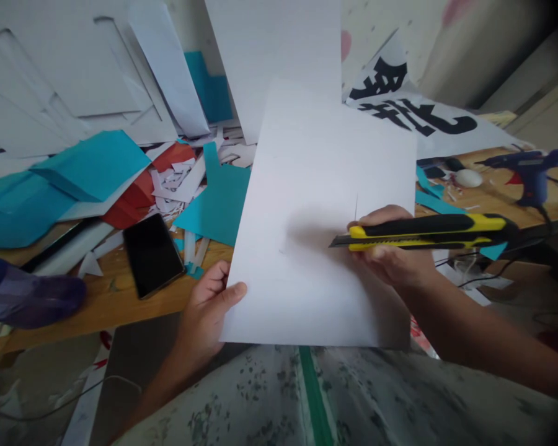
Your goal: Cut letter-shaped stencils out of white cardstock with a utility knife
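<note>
My left hand [210, 303] pinches the lower left edge of a large white sheet of card [316, 204], thumb on top. The sheet rests tilted over my lap and the table's front edge. My right hand [390, 251] is closed around a yellow and black utility knife [428, 232]. The knife lies level, its blade tip pointing left just above the sheet's right half. A short thin cut line [356, 207] shows on the sheet above the knife.
A black phone [152, 254] lies on the wooden table [97, 303] left of the sheet. Blue, red and white paper scraps [121, 179] pile behind. A blue glue gun [532, 173] stands at right, near white sheets with black lettering [418, 118]. A purple object [23, 297] lies at far left.
</note>
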Action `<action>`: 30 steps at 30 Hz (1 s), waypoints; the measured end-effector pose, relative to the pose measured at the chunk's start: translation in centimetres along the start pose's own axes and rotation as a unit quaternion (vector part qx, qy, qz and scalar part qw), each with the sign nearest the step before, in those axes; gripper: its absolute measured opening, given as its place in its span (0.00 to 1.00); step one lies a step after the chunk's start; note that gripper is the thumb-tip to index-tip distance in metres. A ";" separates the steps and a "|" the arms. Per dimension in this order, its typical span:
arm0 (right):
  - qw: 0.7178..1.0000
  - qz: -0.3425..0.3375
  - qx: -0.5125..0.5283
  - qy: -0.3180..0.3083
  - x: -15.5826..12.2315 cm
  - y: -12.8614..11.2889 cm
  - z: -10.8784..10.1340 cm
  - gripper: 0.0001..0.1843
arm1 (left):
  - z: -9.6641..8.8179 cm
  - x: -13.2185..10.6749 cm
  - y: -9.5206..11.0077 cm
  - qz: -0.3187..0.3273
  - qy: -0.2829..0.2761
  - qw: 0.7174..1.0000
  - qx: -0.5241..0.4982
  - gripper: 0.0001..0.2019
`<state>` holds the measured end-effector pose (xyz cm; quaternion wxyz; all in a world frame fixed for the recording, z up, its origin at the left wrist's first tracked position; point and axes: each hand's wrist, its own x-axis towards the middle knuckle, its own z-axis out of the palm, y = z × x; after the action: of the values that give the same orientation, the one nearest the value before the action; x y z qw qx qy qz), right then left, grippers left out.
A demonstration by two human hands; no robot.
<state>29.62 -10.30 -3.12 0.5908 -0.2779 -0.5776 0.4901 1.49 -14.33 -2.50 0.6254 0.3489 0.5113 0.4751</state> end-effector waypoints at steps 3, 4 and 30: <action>0.996 0.045 0.056 0.056 -2.5 0.0 0.5 0.16 | 0.0 -0.4 -0.3 0.008 -0.002 1.000 -0.017 0.12; 0.994 0.062 0.067 0.055 -3.3 0.0 0.8 0.16 | 0.0 -0.5 -0.4 0.014 -0.001 1.000 -0.020 0.11; 0.919 0.326 0.215 -0.048 -7.6 -1.8 3.8 0.21 | -1.6 -1.7 -2.2 -0.110 0.068 0.991 0.018 0.20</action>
<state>27.57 -18.68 -3.92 0.4152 -0.2933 -0.3638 0.7805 0.39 -16.69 -4.43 0.6311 0.2683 0.5964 0.4172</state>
